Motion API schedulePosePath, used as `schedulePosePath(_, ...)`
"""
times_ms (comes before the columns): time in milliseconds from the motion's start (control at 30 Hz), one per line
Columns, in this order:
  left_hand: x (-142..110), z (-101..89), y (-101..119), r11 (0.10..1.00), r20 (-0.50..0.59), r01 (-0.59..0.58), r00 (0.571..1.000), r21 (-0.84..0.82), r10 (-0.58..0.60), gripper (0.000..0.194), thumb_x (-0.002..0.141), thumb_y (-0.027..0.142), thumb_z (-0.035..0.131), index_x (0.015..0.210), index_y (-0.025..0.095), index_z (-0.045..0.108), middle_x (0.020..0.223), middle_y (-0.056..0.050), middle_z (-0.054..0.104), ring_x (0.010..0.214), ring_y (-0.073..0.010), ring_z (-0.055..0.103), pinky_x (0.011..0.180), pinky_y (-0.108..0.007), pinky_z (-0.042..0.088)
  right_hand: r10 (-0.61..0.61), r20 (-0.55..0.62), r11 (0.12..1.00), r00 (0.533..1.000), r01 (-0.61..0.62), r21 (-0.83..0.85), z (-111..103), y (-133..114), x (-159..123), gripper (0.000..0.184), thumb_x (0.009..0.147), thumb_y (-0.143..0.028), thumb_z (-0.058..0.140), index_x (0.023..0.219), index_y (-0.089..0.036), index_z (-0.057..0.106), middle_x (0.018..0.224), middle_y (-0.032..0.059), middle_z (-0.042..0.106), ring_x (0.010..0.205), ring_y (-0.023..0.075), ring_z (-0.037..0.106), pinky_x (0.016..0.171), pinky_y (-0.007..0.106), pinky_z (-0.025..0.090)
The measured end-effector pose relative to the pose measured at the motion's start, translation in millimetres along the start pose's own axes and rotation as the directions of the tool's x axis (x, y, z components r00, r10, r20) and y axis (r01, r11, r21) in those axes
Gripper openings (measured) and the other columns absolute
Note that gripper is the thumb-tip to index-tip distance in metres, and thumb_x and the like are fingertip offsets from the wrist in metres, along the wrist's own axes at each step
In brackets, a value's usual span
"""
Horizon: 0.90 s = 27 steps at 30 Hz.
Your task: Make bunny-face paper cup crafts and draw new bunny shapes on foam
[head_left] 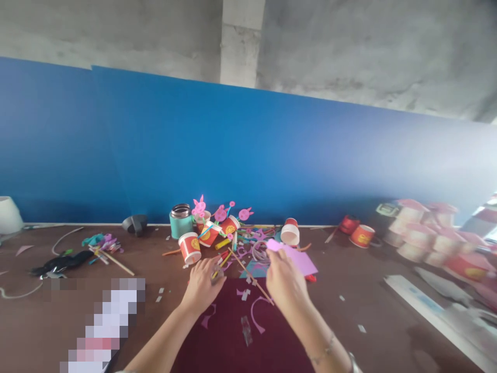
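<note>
My right hand (286,277) is closed on the edge of a purple paper sheet (305,261). My left hand (202,282) curls its fingers around something small and greyish beside a yellow stick, too blurred to name. A thin wooden stick (254,280) lies slanted between the two hands. Below it, on a dark red mat (229,336), are a curved purple paper offcut (254,316) and a clear strip (246,331). Just beyond my hands, red-and-white paper cups (190,247) lie tipped or stand, among pink animal-face cutouts (199,206).
A teal jar (181,223) stands against the blue partition (233,150). Paper scraps and pens clutter the middle. Several stacked cups (415,238) and a long white strip (430,316) are at right. A black item (64,263) and coloured scraps (101,241) lie at left.
</note>
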<state>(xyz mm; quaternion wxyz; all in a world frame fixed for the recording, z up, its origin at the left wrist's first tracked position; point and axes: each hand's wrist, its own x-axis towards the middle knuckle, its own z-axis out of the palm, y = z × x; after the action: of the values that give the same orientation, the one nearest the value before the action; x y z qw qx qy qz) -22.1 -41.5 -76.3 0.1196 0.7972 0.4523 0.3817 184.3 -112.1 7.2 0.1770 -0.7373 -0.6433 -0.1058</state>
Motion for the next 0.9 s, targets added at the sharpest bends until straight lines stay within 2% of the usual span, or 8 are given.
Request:
schedulePosePath(100, 2.2, -0.8, -5.5, 1.000, -0.122, 0.001, 0.993, 0.018, 0.001, 0.036, 0.078, 0.027, 0.055, 0.114, 0.020, 0.055, 0.105, -0.009, 0.064, 0.101, -0.0264, 0.058, 0.089, -0.045, 0.044, -0.114, 0.067, 0.993, 0.991, 0.114, 0.011, 27.8, -33.0, -14.9, 0.053, 0.070, -0.002, 0.047, 0.120, -0.017, 0.056, 0.104, 0.0157, 0.062, 0.093, 0.0298, 0.058, 0.075, 0.040, 0.047)
schedulePosePath(167, 3.6, -0.6, -8.8, 0.999, -0.206, 0.027, 0.978, 0.027, -0.020, 0.033, 0.081, 0.030, 0.052, 0.112, 0.018, 0.055, 0.106, -0.010, 0.064, 0.103, -0.0271, 0.057, 0.090, -0.045, 0.043, -0.198, 0.059, 0.979, 0.978, 0.195, 0.051, 43.3, -46.1, -28.0, 0.054, 0.072, -0.007, 0.052, 0.126, -0.014, 0.051, 0.124, 0.0182, 0.055, 0.113, 0.0340, 0.049, 0.090, 0.047, 0.042)
schedulePosePath(333, 3.0, 8.9, -19.0, 0.995, -0.268, 0.083, 0.961, 0.053, -0.066, 0.040, 0.084, 0.033, 0.048, 0.121, 0.017, 0.047, 0.112, -0.011, 0.059, 0.107, -0.0288, 0.053, 0.089, -0.048, 0.043, -0.571, 0.069, 0.794, 0.818, 0.529, 0.299, 73.8, -60.8, -55.0, 0.099, 0.071, -0.058, 0.060, 0.145, -0.009, 0.016, 0.150, 0.0170, 0.021, 0.137, 0.0333, 0.017, 0.110, 0.048, 0.022)
schedulePosePath(433, 0.5, 17.6, -23.2, 0.988, -0.294, 0.116, 0.952, 0.101, -0.082, 0.039, 0.086, 0.027, 0.045, 0.123, 0.015, 0.045, 0.112, -0.013, 0.058, 0.110, -0.0294, 0.050, 0.089, -0.047, 0.042, -0.532, 0.120, 0.827, 0.838, 0.485, 0.284, 92.0, -60.7, -47.5, 0.105, 0.067, -0.064, 0.061, 0.144, -0.005, 0.020, 0.148, 0.0219, 0.024, 0.137, 0.0364, 0.014, 0.110, 0.053, 0.016)
schedulePosePath(600, -1.8, 19.6, -21.2, 0.968, -0.330, 0.209, 0.931, 0.142, -0.152, 0.039, 0.087, 0.024, 0.042, 0.124, 0.013, 0.044, 0.114, -0.016, 0.056, 0.108, -0.0305, 0.050, 0.086, -0.046, 0.043, -0.220, 0.062, 0.972, 0.974, 0.213, 0.101, 97.9, -44.9, 4.4, 0.068, 0.086, -0.042, 0.049, 0.136, 0.002, 0.035, 0.143, 0.0271, 0.031, 0.136, 0.0378, 0.018, 0.108, 0.057, 0.013)
schedulePosePath(667, -1.8, 17.4, -19.3, 0.966, -0.339, 0.225, 0.925, 0.130, -0.170, 0.039, 0.086, 0.025, 0.043, 0.124, 0.015, 0.044, 0.113, -0.015, 0.056, 0.106, -0.0306, 0.050, 0.084, -0.046, 0.044, -0.113, 0.053, 0.993, 0.992, 0.111, 0.042, 89.9, -35.7, 17.7, 0.064, 0.087, -0.036, 0.049, 0.136, 0.003, 0.035, 0.143, 0.0277, 0.030, 0.136, 0.0375, 0.018, 0.108, 0.057, 0.013)
schedulePosePath(767, -1.2, 15.7, -17.0, 0.967, -0.336, 0.228, 0.925, 0.116, -0.178, 0.039, 0.086, 0.025, 0.044, 0.124, 0.016, 0.044, 0.114, -0.013, 0.055, 0.106, -0.0304, 0.050, 0.084, -0.046, 0.043, -0.213, 0.114, 0.974, 0.970, 0.202, 0.103, 76.3, -21.3, 9.6, 0.084, 0.083, -0.052, 0.050, 0.141, 0.002, 0.024, 0.148, 0.0251, 0.019, 0.138, 0.0352, 0.011, 0.110, 0.052, 0.016)
schedulePosePath(900, -0.2, 18.0, -15.0, 0.962, -0.332, 0.244, 0.923, 0.120, -0.193, 0.039, 0.086, 0.024, 0.046, 0.123, 0.015, 0.045, 0.112, -0.014, 0.057, 0.107, -0.0306, 0.049, 0.085, -0.046, 0.043, -0.508, 0.268, 0.857, 0.819, 0.449, 0.253, 69.6, -1.5, -27.2, 0.110, 0.068, -0.072, 0.053, 0.146, -0.010, 0.009, 0.152, 0.0162, 0.009, 0.139, 0.0328, 0.005, 0.112, 0.051, 0.013)
